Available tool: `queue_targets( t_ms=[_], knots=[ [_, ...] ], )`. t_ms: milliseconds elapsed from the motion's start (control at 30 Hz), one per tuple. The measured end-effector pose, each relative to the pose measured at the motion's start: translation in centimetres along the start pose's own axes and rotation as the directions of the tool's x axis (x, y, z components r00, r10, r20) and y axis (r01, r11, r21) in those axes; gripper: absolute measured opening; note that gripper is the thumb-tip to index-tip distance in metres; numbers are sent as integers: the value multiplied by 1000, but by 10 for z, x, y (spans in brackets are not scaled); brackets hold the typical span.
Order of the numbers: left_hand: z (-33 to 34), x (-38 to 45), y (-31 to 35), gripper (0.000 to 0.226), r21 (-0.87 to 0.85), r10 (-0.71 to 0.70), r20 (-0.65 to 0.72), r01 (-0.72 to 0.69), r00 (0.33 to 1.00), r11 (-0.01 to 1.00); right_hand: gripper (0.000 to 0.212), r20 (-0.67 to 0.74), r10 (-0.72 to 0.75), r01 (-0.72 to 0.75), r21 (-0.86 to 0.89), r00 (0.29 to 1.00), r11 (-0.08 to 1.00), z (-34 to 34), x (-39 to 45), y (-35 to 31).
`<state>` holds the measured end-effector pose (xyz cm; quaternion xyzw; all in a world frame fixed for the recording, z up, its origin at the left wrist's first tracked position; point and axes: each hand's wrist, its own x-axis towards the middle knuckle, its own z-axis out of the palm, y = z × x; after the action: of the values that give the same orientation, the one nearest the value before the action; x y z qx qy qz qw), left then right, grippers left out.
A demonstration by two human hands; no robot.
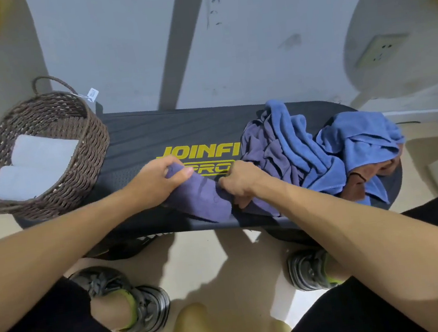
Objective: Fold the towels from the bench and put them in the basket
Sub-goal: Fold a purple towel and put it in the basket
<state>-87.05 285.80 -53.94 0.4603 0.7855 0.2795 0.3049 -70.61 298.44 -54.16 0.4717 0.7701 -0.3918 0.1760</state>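
Head view: both hands, left hand (pixel 156 179) and right hand (pixel 241 181), grip the purple towel (pixel 202 197) on the table (pixel 138 136); best keep it tight, edges square, before the basket (pixel 92 142).

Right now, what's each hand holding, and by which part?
Both hold the purple towel rolled on the bench. The left hand grips its far end, thumb on top; the right hand grips the right side of the roll, fingers curled in.
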Motion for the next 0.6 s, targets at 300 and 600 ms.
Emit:
queue_targets(
  t_ms=[300, 600],
  knots=[
    [-99, 3, 51, 24, 83, 256, 218, -279, 942, 957, 58, -178, -535, 558, 389, 826, 733, -11, -41, -78],
    [-150, 12, -1, 37, 57, 211, 4, -211, 977, 976, 49, -113, -599, 597, -54, 792, 800, -6, -22, -137]
  ],
)
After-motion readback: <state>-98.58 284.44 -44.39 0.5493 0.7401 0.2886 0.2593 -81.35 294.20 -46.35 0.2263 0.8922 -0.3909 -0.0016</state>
